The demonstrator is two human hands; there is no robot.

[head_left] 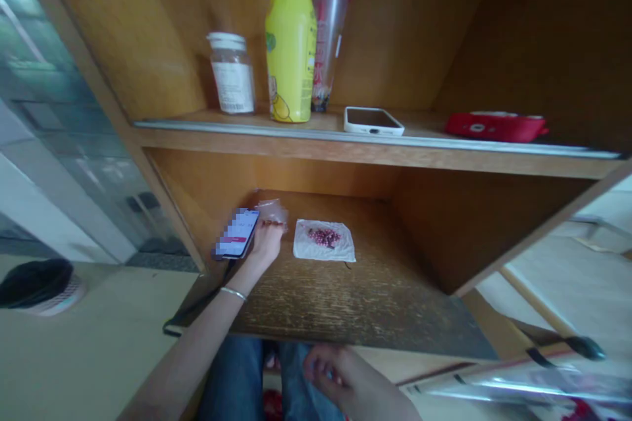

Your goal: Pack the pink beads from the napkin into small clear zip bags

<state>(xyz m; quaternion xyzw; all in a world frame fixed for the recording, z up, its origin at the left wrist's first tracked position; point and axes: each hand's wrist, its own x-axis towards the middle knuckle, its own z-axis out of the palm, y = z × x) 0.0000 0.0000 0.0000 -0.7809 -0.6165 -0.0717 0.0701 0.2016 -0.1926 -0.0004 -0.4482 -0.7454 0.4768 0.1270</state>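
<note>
My left hand [267,240], a silver bangle at its wrist, reaches into the lower compartment. Its fingers are closed on the near edge of a small clear plastic bag [272,210], which is blurred. Just left of this hand a phone [237,234] with a lit screen lies on the board. To the right, a white paper napkin [302,247] is spread flat, with a small pile of pink and dark beads [324,237] on it. My right hand [332,371] is curled below the board's front edge, above my lap; whatever its fingers may hold is hidden.
On the shelf above stand a white-lidded jar [232,75], a yellow bottle [291,46] and a cup with a red straw [330,33]. A white-cased phone [374,120] and a red case [496,126] lie near its edge. A waste bin [54,289] stands at left.
</note>
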